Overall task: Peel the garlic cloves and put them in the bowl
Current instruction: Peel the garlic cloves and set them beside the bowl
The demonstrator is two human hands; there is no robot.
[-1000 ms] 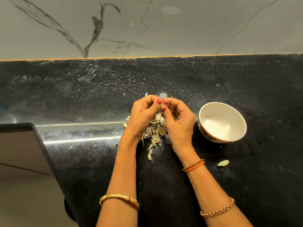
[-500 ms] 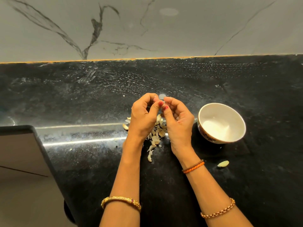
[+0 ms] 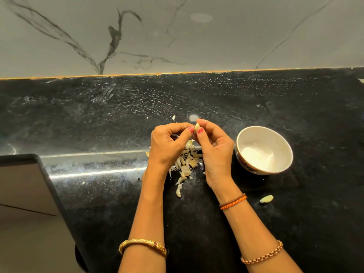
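A pale garlic clove sits pinched between the fingertips of both hands above the black counter. My left hand touches its left side with thumb and forefinger. My right hand holds it from the right. Under the hands lies a heap of garlic skins and cloves. A white bowl with a patterned outside stands just right of my right hand; pale pieces show faintly inside, washed out by glare.
A single clove lies on the counter in front of the bowl. The counter's front-left corner edge drops off to the floor at left. A marble wall backs the counter.
Both hands have lifted slightly and parted a little, so the clove between the fingertips now shows. The bowl and loose clove have not moved.
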